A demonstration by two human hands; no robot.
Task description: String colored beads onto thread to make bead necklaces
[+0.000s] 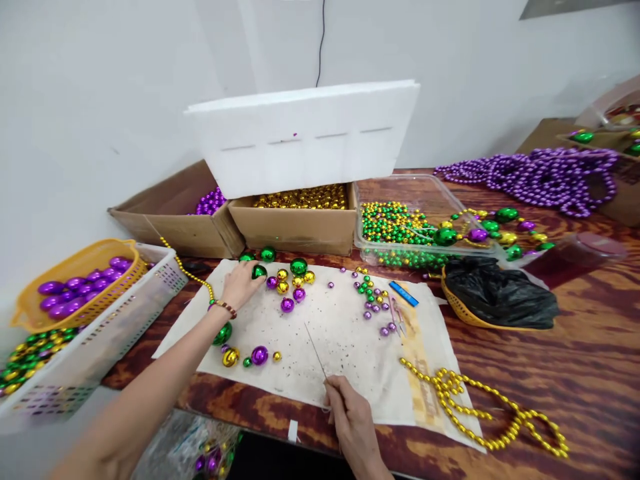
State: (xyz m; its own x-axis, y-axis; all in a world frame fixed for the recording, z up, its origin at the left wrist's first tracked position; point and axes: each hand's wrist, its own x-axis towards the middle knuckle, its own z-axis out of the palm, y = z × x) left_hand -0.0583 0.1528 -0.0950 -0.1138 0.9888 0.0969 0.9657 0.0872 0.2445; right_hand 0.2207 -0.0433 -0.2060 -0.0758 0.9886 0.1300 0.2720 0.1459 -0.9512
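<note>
My left hand reaches over the white cloth, its fingertips closed on a shiny green bead. Beside it lie gold beads, purple beads and another large green bead. Near the cloth's front edge, my right hand pinches a long thin needle, whose tip points up and left. A bit of thread shows by those fingers. Below my left forearm, a purple bead, a gold bead and a green bead lie in a row with smaller ones.
Cardboard boxes of purple and gold beads stand behind, under a white foam board. A clear tub and baskets flank the cloth. Small beads, a blue strip, scissors and a gold bead string lie right.
</note>
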